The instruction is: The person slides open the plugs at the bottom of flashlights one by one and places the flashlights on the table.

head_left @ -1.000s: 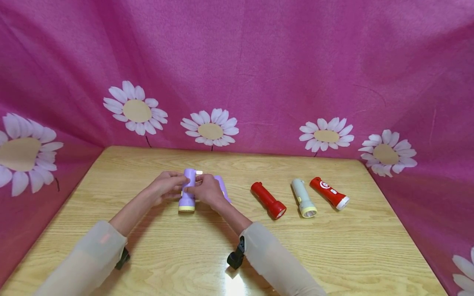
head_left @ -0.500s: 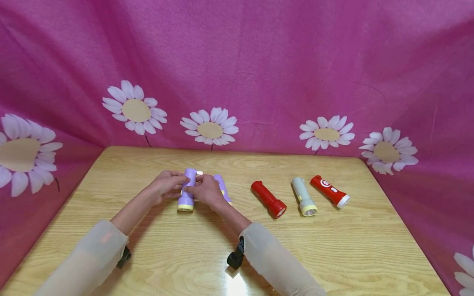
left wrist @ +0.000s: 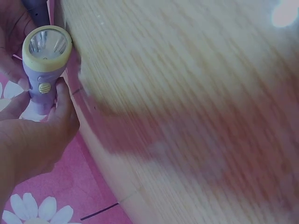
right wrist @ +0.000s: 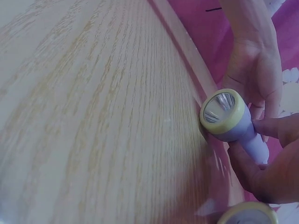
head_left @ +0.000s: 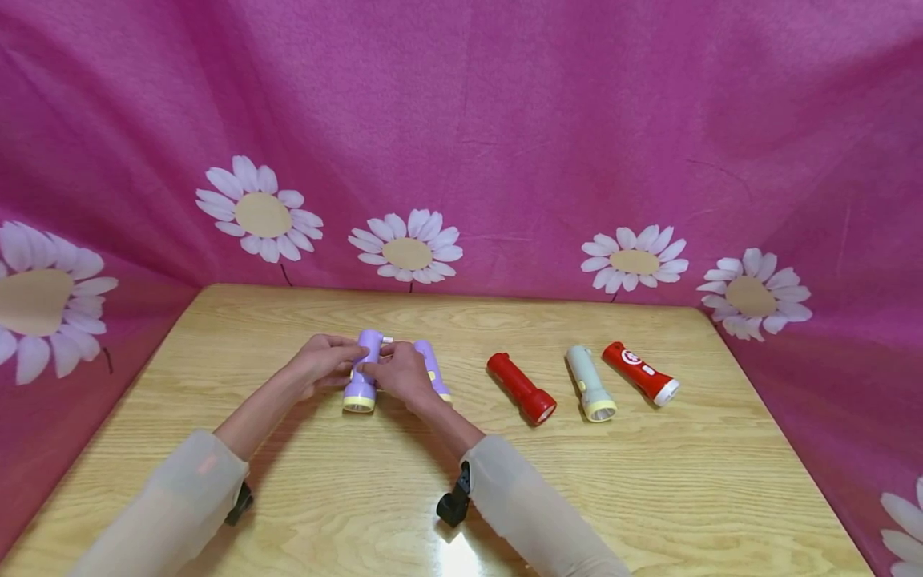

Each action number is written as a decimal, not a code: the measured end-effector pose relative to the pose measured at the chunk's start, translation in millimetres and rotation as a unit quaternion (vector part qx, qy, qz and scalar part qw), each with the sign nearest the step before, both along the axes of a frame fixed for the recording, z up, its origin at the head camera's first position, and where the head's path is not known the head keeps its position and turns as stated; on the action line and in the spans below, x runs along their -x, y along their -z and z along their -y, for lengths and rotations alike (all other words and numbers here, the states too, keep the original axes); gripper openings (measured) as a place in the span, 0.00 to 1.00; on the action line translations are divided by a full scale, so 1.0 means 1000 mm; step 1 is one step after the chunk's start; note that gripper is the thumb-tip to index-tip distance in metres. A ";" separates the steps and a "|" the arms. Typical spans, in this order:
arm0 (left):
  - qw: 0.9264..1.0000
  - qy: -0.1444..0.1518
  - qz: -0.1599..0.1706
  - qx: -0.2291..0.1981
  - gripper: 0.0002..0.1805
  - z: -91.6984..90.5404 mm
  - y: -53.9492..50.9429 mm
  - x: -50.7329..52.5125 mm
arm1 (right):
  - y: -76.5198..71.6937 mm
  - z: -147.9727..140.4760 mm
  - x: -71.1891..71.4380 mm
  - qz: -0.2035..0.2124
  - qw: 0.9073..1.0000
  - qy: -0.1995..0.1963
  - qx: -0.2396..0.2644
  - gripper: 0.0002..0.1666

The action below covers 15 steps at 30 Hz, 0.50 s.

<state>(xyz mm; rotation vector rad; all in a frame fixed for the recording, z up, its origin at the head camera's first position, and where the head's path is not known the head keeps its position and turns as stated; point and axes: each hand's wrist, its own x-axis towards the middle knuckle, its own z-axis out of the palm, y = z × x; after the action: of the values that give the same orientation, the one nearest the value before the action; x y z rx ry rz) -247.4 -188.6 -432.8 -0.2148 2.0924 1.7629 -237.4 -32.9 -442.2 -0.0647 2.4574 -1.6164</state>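
Observation:
Both hands hold a purple flashlight (head_left: 360,393) with a pale yellow rim, its lens end toward me. The left hand (head_left: 322,365) grips its left side with thumb and fingers. From the right, the right hand (head_left: 405,371) pinches the barrel. A small whitish tab (head_left: 387,340) sticks out to the right near its tail end. In the left wrist view the flashlight's reflector and ridged yellow switch (left wrist: 45,87) face the camera. A second purple flashlight (head_left: 426,357) lies just right of the right hand, which partly covers it.
To the right on the wooden table (head_left: 404,497) lie a red flashlight (head_left: 521,386), a grey-green flashlight with a yellow rim (head_left: 587,375) and a red-and-white flashlight (head_left: 640,373). A pink daisy-printed cloth (head_left: 497,144) rises behind and at both sides.
The held flashlight's lens end has tipped up and slightly left, showing more of the lens. Less of the whitish tab's face shows now. Both hands keep their hold, almost in place.

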 end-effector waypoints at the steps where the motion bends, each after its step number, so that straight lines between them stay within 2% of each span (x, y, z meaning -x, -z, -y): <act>1: 1.000 -0.001 -0.001 -0.002 0.28 0.000 0.000 0.000 | 0.000 0.000 0.000 0.000 1.000 0.001 0.000 0.20; 15: 1.000 -0.021 0.004 -0.001 0.22 0.000 0.004 0.002 | 0.002 0.003 0.003 -0.009 0.999 0.015 -0.032 0.17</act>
<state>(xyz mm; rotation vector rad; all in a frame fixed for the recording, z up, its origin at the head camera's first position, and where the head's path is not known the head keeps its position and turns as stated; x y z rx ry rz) -248.9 -189.1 -436.3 -0.2670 2.0941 1.7856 -240.4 -36.2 -444.5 -0.0339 2.5329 -1.5529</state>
